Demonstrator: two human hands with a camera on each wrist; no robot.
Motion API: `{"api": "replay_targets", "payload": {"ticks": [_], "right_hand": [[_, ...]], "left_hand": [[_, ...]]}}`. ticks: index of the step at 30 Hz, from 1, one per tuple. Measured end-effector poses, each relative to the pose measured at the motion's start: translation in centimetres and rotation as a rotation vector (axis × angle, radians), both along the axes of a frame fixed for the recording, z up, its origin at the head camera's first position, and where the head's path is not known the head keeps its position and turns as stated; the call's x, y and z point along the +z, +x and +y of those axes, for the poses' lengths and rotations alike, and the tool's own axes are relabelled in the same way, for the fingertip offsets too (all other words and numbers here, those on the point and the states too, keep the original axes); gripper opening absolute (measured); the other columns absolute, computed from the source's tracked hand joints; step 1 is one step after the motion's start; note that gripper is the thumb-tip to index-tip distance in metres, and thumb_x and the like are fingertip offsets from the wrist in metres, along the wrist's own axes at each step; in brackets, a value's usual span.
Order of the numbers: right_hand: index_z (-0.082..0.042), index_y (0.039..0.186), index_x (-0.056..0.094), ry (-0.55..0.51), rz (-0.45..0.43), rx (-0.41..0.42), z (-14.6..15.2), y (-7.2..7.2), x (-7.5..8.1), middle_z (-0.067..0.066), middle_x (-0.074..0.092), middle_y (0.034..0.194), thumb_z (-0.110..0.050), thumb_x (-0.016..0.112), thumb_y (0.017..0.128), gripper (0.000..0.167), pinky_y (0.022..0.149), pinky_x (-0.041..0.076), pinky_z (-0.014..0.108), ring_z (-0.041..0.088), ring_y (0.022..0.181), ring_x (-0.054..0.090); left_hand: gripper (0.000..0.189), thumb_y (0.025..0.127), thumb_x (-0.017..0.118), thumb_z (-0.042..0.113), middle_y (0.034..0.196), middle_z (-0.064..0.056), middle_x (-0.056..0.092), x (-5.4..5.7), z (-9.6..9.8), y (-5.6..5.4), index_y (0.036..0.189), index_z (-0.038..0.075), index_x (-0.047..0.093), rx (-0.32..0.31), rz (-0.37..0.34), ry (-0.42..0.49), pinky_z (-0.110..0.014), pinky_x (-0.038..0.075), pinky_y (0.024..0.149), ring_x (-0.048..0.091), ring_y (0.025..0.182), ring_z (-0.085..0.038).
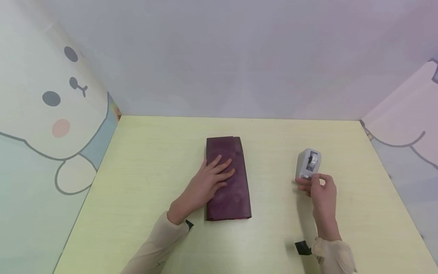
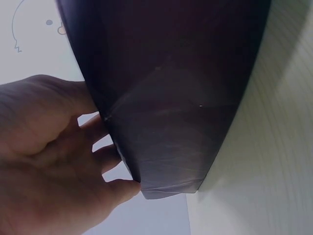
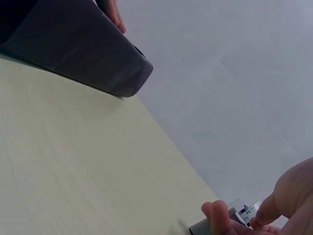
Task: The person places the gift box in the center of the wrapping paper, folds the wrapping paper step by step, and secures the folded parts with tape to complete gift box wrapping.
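A long box wrapped in dark purple paper [image 1: 232,198] lies on the table, its length running away from me. My left hand [image 1: 204,184] rests on top of it with fingers spread; in the left wrist view the fingers [image 2: 105,159] reach over the box's upper edge. To the right stands a small grey tape dispenser [image 1: 303,161] with a roll of tape in it. At its near end, my right hand [image 1: 323,194] pinches the tape [image 3: 248,213] between thumb and index finger, the other fingers lying along the dispenser's front.
The pale wood-grain table [image 1: 147,152] meets a plain light wall [image 1: 239,68] at its far edge. Side panels with cartoon animals [image 1: 78,125] flank it left and right. A black tab [image 1: 302,247] sticks out beside the right sleeve.
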State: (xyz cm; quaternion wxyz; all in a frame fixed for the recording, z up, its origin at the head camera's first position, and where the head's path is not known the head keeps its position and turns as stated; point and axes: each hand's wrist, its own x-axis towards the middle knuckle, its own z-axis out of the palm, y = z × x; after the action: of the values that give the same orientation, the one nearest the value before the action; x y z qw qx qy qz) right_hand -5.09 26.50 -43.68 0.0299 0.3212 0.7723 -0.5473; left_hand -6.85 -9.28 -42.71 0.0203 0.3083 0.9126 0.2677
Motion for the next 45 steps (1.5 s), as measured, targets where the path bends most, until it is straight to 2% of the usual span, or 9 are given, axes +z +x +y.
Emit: {"api": "replay_targets", "payload": {"ticks": [4,9,15,23,31,40,45], "right_hand": [[-0.019,0.121,0.045,-0.016,0.020,-0.016,-0.1,0.1,0.0,-0.024,0.074,0.070,-0.029,0.032,0.112,0.018,0.067,0.050,0.020,-0.002,0.065,0.072],[-0.021,0.119,0.044,-0.074,0.024,-0.035,-0.3,0.2,0.1,-0.019,0.077,0.078,-0.030,0.033,0.112,0.015,0.072,0.054,0.017,0.000,0.073,0.076],[-0.019,0.117,0.045,-0.121,0.068,-0.075,-0.5,0.4,-0.4,-0.015,0.079,0.083,-0.027,0.035,0.111,0.014,0.076,0.055,0.015,0.002,0.079,0.078],[-0.013,0.114,0.048,-0.180,0.184,-0.138,-1.0,0.8,-1.4,-0.010,0.081,0.083,-0.019,0.038,0.109,0.013,0.081,0.055,0.011,0.002,0.083,0.078],[-0.008,0.109,0.050,-0.226,0.225,-0.184,-1.1,1.0,-2.2,-0.011,0.081,0.086,-0.013,0.038,0.107,0.013,0.084,0.057,0.014,0.002,0.086,0.079],[-0.002,0.104,0.048,-0.263,0.231,-0.181,-1.2,1.2,-2.1,-0.014,0.080,0.088,-0.010,0.032,0.106,0.019,0.081,0.058,0.016,0.002,0.089,0.078],[-0.001,0.106,0.050,-0.265,0.185,-0.127,-0.9,1.4,-1.8,-0.015,0.080,0.094,-0.011,0.030,0.105,0.022,0.083,0.058,0.016,0.000,0.093,0.077]], "left_hand": [[0.043,0.102,0.065,0.016,0.163,-0.006,0.047,0.0,0.1,0.0,0.146,0.017,0.062,0.000,-0.001,0.002,-0.072,0.024,0.123,0.032,0.158,-0.036],[0.043,0.102,0.066,0.017,0.163,-0.006,0.048,0.1,0.1,0.0,0.145,0.017,0.062,0.002,0.001,-0.001,-0.072,0.024,0.123,0.032,0.158,-0.036],[0.043,0.102,0.066,0.017,0.162,-0.006,0.048,0.2,0.0,0.0,0.145,0.018,0.063,0.003,0.006,0.000,-0.072,0.024,0.123,0.033,0.157,-0.036],[0.043,0.102,0.065,0.017,0.162,-0.006,0.048,0.2,0.1,0.0,0.146,0.018,0.062,-0.002,-0.001,0.000,-0.072,0.024,0.123,0.032,0.158,-0.036],[0.043,0.102,0.066,0.017,0.162,-0.007,0.048,0.3,0.1,0.1,0.145,0.017,0.062,-0.001,0.002,0.004,-0.072,0.024,0.123,0.033,0.157,-0.037],[0.043,0.103,0.065,0.016,0.162,-0.007,0.048,0.4,0.1,0.1,0.145,0.017,0.062,0.004,-0.002,0.010,-0.072,0.023,0.123,0.033,0.157,-0.037],[0.043,0.103,0.065,0.017,0.162,-0.006,0.048,0.3,0.1,0.1,0.145,0.017,0.062,0.004,-0.006,0.008,-0.072,0.023,0.123,0.032,0.158,-0.036]]}}
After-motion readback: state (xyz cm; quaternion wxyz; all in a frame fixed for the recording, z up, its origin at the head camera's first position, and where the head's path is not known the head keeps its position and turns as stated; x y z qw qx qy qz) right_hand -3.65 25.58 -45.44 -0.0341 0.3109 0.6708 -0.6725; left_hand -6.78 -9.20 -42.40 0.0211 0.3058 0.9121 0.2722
